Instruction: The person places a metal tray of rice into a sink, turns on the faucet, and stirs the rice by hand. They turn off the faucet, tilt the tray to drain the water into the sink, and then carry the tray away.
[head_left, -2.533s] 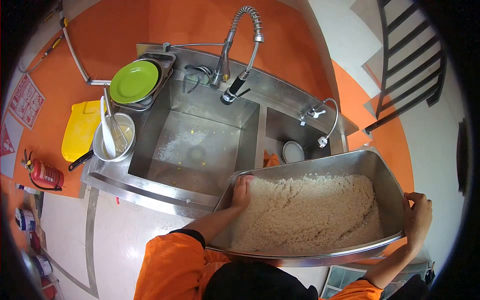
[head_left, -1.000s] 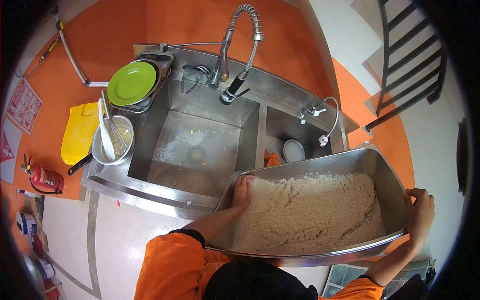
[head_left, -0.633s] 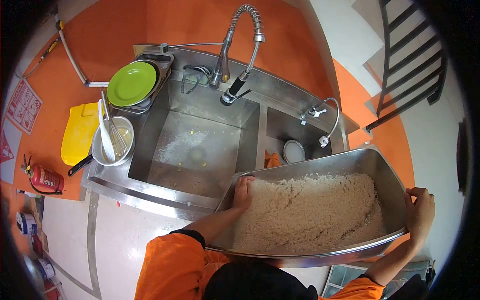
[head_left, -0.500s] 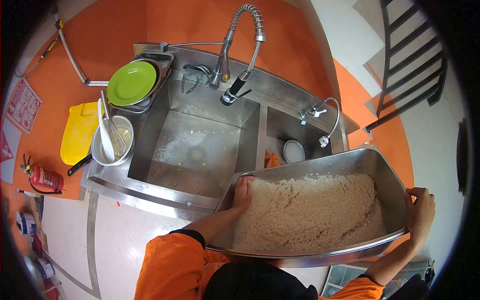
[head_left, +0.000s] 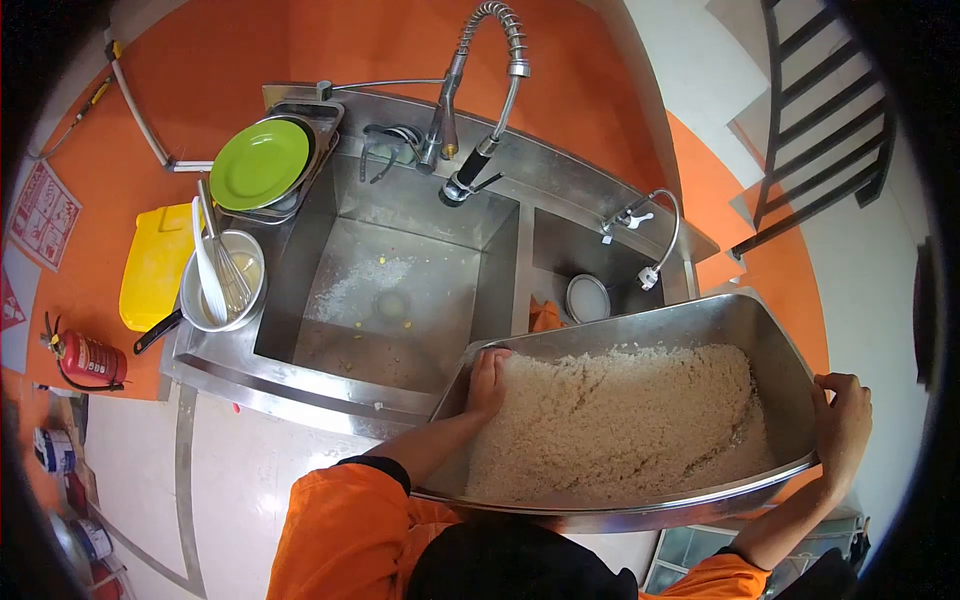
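Observation:
A deep rectangular steel pan [head_left: 665,322] sits in front of me, at the right of the sink. Wet-looking rice grains [head_left: 610,430] cover its floor, with a furrow running through them. My left hand [head_left: 487,385] grips the pan's left end, its fingers over the rim and partly hidden. At the opposite end, my right hand [head_left: 843,420] is closed on the right rim, thumb on the inner side. What bears the pan's weight underneath cannot be seen.
Left of the pan is a steel sink [head_left: 400,300] with scattered grains, under a spring faucet [head_left: 490,130]. A saucepan [head_left: 257,300] with a whisk [head_left: 233,280], a green plate [head_left: 260,165] and a yellow lid-like piece [head_left: 155,270] stand left. A small tap [head_left: 650,275] hangs just behind the pan.
Both hands keep their hold on the pan, which has barely moved. The rice has shifted very slightly inside it, and the view has moved a touch.

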